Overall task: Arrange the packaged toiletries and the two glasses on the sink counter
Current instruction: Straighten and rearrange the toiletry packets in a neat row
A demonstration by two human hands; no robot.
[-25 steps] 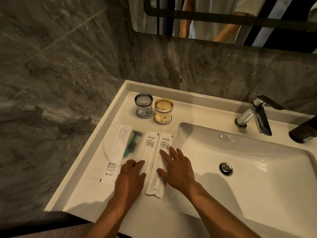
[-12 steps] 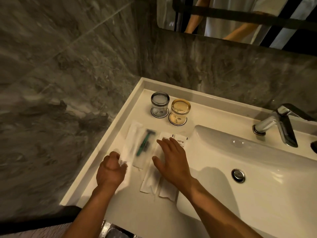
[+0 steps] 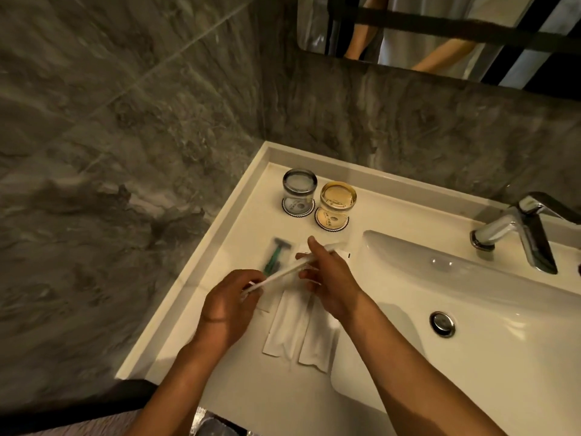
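Observation:
A long white packet (image 3: 284, 273) is lifted above the counter, held at its near end by my left hand (image 3: 228, 305) and at its far end by my right hand (image 3: 330, 283). Under it lie a clear packet with a green razor (image 3: 273, 258) and two white sachets (image 3: 284, 328) (image 3: 317, 344) side by side on the white counter (image 3: 239, 382). At the back left corner stand a grey glass (image 3: 299, 191) and an amber glass (image 3: 337, 204), each upside down on a round coaster.
The basin (image 3: 471, 309) with its drain (image 3: 442, 323) fills the right side, and a chrome faucet (image 3: 518, 229) stands behind it. Dark marble walls close the left and back. A mirror (image 3: 440, 29) hangs above.
My left hand took the leftmost white packet off the counter and lifted it; my right hand left the sachets and took its far end. The camera view shifted left.

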